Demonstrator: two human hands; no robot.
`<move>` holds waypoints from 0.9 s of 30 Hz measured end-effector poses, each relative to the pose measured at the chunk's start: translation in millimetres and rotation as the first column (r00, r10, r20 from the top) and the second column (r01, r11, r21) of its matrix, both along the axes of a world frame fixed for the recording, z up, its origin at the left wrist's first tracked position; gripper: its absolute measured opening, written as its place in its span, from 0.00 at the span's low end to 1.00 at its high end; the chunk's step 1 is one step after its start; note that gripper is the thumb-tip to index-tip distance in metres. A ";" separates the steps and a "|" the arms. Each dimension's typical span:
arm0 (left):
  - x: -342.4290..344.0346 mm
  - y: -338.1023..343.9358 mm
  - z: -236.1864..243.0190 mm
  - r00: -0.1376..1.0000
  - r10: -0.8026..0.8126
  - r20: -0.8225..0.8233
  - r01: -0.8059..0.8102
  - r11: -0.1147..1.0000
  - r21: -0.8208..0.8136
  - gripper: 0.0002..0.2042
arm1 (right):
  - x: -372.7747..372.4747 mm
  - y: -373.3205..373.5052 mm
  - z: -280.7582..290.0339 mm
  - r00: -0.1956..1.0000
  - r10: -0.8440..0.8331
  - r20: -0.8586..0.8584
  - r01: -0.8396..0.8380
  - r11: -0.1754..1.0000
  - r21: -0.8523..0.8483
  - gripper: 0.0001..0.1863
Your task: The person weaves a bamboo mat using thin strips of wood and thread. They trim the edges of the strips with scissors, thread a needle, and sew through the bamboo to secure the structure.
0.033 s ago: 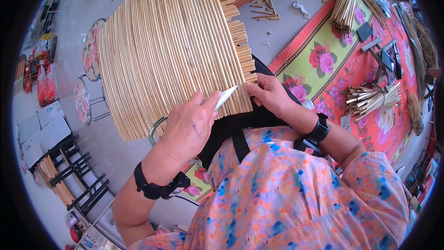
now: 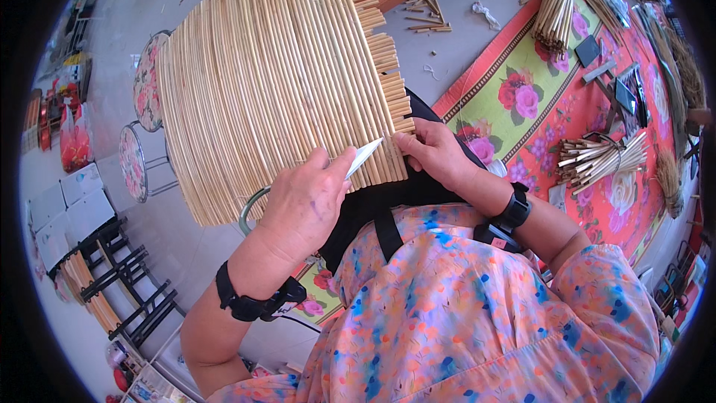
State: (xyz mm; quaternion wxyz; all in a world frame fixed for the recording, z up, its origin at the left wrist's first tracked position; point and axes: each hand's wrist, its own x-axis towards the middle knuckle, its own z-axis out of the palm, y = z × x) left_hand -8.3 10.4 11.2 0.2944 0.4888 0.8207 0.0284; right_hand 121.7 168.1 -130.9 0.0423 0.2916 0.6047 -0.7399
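2 stick mats (image 2: 276, 89), 1 pointed tool (image 2: 364, 158), 2 tied stick bundles (image 2: 556, 11), 2 round stools (image 2: 133, 163), 2 wristbands (image 2: 514, 207).

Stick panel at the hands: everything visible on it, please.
The stick panel is pale straw-yellow, built of slim, stalk-like rods laid side by side. Short crosswise ends jut unevenly along its right edge. Its top runs out of view; fastening is unclear. The right hand pinches its right edge near the lower corner; the left hand holds a pointed white blade over its near part.

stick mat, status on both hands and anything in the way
Left grip on white pointed blade; right grip pinching stick mat. Mat's right border uneven. No obstruction visible at blade tip.
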 end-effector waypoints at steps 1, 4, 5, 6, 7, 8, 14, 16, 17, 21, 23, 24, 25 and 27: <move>-0.5 0.1 0.4 1.000 -0.008 -0.002 0.008 1.000 0.001 0.20 | -0.1 0.2 1.0 1.000 0.007 0.004 -0.007 1.000 0.005 0.16; -1.2 2.1 0.9 0.999 -0.032 -0.017 0.032 0.999 -0.005 0.20 | 0.1 -0.1 -0.5 1.000 0.010 0.002 -0.010 1.000 0.007 0.16; -1.3 2.9 1.0 0.999 -0.046 -0.029 0.046 0.999 -0.011 0.21 | 0.3 -0.3 -1.7 1.000 0.006 -0.003 -0.006 1.000 0.006 0.16; -1.5 4.1 1.7 0.998 -0.047 -0.029 0.047 0.999 -0.011 0.21 | 0.5 -0.2 -2.9 1.000 0.005 -0.003 -0.005 1.000 0.006 0.16; -1.7 5.3 2.6 0.998 -0.059 -0.036 0.058 0.998 -0.024 0.20 | 0.7 0.0 -4.1 1.000 0.011 0.001 -0.011 1.000 0.009 0.16; -1.9 6.5 3.3 0.997 -0.070 -0.044 0.069 0.997 -0.036 0.20 | 0.9 0.1 -4.8 1.000 0.017 0.006 -0.017 1.000 0.013 0.16; -6.3 10.5 1.6 0.995 -0.096 0.003 0.096 0.995 -0.019 0.18 | 0.6 1.1 -2.9 0.999 0.033 0.034 -0.035 0.997 0.063 0.16; -7.2 11.5 0.2 0.995 -0.101 0.001 0.101 0.995 -0.023 0.18 | 0.5 0.8 -2.1 0.999 0.035 0.036 -0.038 0.996 0.082 0.17; -7.3 12.2 -0.2 0.994 -0.107 -0.001 0.107 0.994 -0.028 0.18 | 0.4 0.4 -1.6 0.999 0.035 0.038 -0.039 0.994 0.101 0.17; -6.3 15.6 -1.2 0.993 -0.116 -0.018 0.115 0.992 -0.050 0.18 | -0.8 -0.2 4.6 0.998 0.038 0.047 -0.043 0.992 0.117 0.17; -6.0 14.8 -3.4 0.991 -0.123 -0.043 0.121 0.992 -0.044 0.18 | -1.5 1.2 5.6 0.995 0.062 0.073 -0.072 0.986 0.147 0.16; -6.3 13.1 -4.9 0.991 -0.125 -0.042 0.123 0.991 -0.043 0.18 | -1.1 1.3 4.5 0.995 0.060 0.074 -0.070 0.987 0.148 0.16; -7.6 9.6 -7.0 0.995 -0.104 -0.012 0.104 0.994 0.018 0.18 | -0.8 1.3 2.3 0.998 0.040 0.040 -0.045 0.993 0.114 0.16; -11.8 1.6 -13.7 0.996 -0.086 0.019 0.084 0.994 0.077 0.19 | -0.2 1.5 1.1 1.000 0.017 0.006 -0.018 0.997 0.077 0.16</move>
